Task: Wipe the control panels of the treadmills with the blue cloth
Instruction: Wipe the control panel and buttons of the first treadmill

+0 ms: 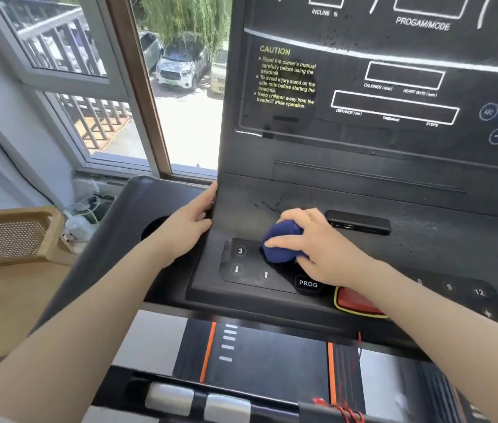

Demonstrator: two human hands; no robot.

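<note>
Wicker chair (pixel 9 236) stands far left, by the window. The left hand (pixel 191 216) reaches forward, fingers straight, resting on the treadmill console's left edge. Right of it, the right hand (pixel 317 242) grips the bunched blue cloth (pixel 281 242), pressing it onto the button panel (pixel 241 267) above the PROG key (pixel 308 283).

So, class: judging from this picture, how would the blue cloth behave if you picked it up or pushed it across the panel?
The blue cloth is probably soft and floppy: it sits bunched into a ball under the right hand. It looks light, since curled fingers alone hold it. It should slide rather than roll on the smooth button panel.
</note>
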